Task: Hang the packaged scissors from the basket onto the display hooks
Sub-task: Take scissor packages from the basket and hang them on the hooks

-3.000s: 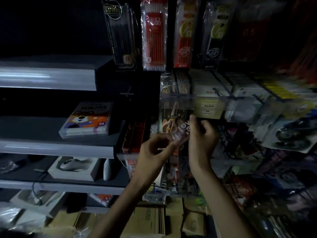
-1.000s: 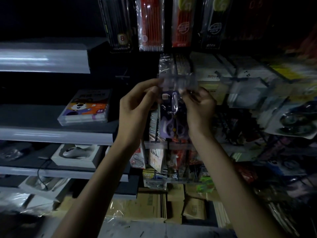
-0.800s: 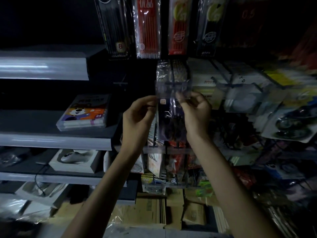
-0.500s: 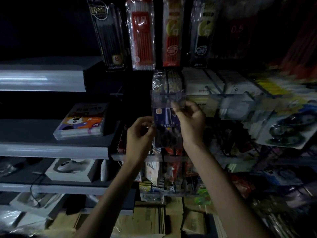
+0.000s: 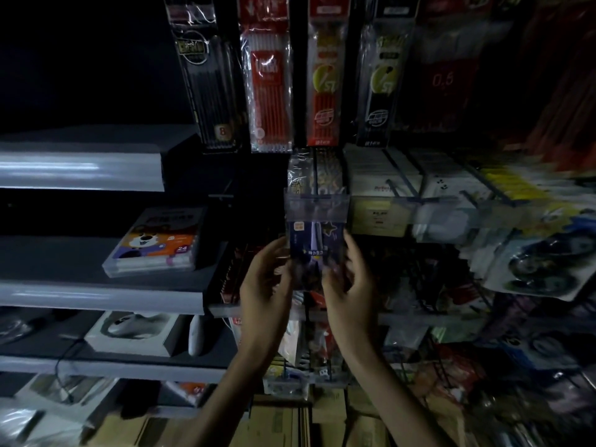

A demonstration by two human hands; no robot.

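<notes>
Both hands hold one scissors pack [image 5: 314, 250] between them. The left hand [image 5: 264, 279] grips its left edge and the right hand [image 5: 348, 279] grips its right edge, so the hands are close together with only the pack between. The top of the pack reaches the clear price tag [image 5: 316, 206] just above the fingers, and the tag covers it there. The hook itself is hidden behind this tag, and I cannot tell if the hole of the pack is already on it. The basket is not in view. The risk, I think, is to let go too early: if the hole misses the hook tip, the pack will fall down into the crowded goods below the hands. The light is poor and the tag blocks the view, so the aim is partly blind. A hard push could also tear the hole or disturb the packs [image 5: 301, 179] hanging behind the tag.
</notes>
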